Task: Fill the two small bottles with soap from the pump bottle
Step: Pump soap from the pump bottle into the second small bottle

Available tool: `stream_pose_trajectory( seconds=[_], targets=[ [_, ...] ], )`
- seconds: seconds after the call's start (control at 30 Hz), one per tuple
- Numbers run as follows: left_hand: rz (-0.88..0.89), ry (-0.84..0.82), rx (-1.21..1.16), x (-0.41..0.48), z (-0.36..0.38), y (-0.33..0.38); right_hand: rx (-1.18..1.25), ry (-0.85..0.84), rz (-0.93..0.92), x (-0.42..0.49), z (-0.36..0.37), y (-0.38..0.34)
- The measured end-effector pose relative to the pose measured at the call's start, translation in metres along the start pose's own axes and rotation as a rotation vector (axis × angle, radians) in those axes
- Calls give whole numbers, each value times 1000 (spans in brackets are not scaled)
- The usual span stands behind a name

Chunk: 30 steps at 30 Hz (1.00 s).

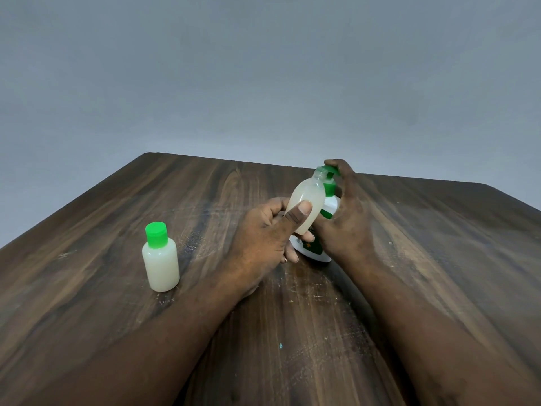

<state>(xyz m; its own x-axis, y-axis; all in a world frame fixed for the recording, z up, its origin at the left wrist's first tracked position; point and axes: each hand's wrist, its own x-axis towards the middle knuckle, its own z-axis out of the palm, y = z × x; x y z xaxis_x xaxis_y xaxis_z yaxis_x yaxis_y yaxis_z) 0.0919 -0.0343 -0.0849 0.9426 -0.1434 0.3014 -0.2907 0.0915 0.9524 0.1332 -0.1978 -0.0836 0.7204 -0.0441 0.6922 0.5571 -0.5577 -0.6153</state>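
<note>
The left hand [263, 232] pinches the small bottle [306, 200] at the pump bottle [331, 204]; the right hand [348, 212], fingers curled on top, should press slowly.

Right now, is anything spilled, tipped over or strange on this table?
Nothing stands out. The capped small bottle stands upright. The open small bottle is tilted only because the left hand holds it at the pump bottle, which the right hand grips. No soap shows on the table, only scratches.
</note>
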Motion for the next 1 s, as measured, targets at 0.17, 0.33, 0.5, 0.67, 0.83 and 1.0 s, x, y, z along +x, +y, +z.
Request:
stream_pose_trajectory(
  seconds=[0.17, 0.33, 0.5, 0.67, 0.83, 1.0],
  targets=[
    [2, -7, -3, -1, 1, 2, 21, 4, -4, -1, 0, 0],
    [0, -3, -12, 0, 2, 2, 28, 5, -23, -2, 0, 1],
    [0, -8, -3, 0, 0, 1, 21, -3, -4, 0, 1, 3],
    [6, -4, 26, -2, -2, 0, 5, -3, 8, 1, 1, 4],
    [1, -8, -4, 0, 1, 1, 8, -14, -12, -1, -1, 4],
    [5, -3, -15, 0, 0, 0, 8, -6, -14, 1, 0, 4]
  ],
)
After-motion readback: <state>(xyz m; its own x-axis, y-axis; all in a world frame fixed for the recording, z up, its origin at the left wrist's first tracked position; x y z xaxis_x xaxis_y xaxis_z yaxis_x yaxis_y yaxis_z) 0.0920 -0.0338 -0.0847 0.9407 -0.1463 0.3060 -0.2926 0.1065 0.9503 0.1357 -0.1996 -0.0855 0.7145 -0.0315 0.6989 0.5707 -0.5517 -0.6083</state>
